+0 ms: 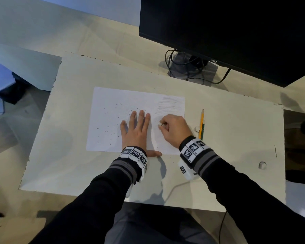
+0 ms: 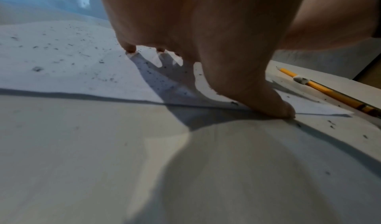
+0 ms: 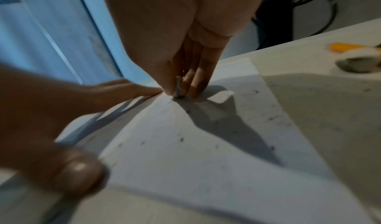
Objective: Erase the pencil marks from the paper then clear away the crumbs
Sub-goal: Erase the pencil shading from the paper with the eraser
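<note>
A white sheet of paper (image 1: pixel 113 110) lies on the pale desk, with grey pencil marks (image 1: pixel 171 104) left at its far right corner and dark eraser crumbs (image 1: pixel 109 124) scattered over it. My left hand (image 1: pixel 136 128) lies flat on the sheet with straight, spread fingers, its thumb (image 2: pixel 274 103) on the near edge. My right hand (image 1: pixel 173 129) pinches a small eraser (image 3: pixel 179 89) between thumb and fingers and presses its tip on the paper (image 3: pixel 185 146) just below the marks. In the head view the eraser (image 1: pixel 161 124) barely shows.
Two pencils, one yellow (image 1: pixel 201 123) and one green, lie right of the sheet beside a small white eraser piece (image 1: pixel 197 128). Another white bit (image 1: pixel 262 165) sits near the desk's right edge. A black monitor (image 1: pixel 227 29) with cables stands at the back right.
</note>
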Available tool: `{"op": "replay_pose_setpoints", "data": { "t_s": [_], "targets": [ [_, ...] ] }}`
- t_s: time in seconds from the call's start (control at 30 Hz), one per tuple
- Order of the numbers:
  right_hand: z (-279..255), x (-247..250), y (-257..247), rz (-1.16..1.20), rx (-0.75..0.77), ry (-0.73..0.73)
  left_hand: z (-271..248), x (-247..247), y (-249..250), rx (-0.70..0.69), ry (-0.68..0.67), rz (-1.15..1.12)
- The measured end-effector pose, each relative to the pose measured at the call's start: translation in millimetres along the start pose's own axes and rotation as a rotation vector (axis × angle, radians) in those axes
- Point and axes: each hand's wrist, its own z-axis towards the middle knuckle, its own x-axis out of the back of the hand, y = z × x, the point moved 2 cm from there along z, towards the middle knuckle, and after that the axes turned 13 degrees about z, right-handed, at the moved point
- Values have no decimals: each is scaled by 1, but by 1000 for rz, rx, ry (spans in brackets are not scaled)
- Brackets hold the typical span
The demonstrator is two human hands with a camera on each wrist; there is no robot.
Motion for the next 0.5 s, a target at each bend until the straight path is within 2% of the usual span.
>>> {"op": "replay_pose_setpoints", "data": {
  "t_s": [0.1, 0.13, 0.23, 0.27, 0.4, 0.43, 0.5],
  "targets": [
    [-13, -8, -6, -11, 58, -147, 1, 1, 1, 4, -5, 12],
    [-10, -3, -2, -18, 42, -128, 2, 0, 2, 5, -6, 14],
    [2, 11, 10, 9, -40, 61, 2, 1, 1, 7, -8, 19],
    [1, 9, 9, 10, -40, 70, 2, 1, 1, 4, -11, 19],
    [-16, -5, -2, -21, 61, -129, 2, 2, 2, -3, -12, 6],
    [-13, 0, 3, -25, 39, -111, 2, 2, 2, -2, -13, 5],
    [-4, 12, 14, -1, -25, 32, 1, 3, 1, -6, -21, 4]
  ]
}}
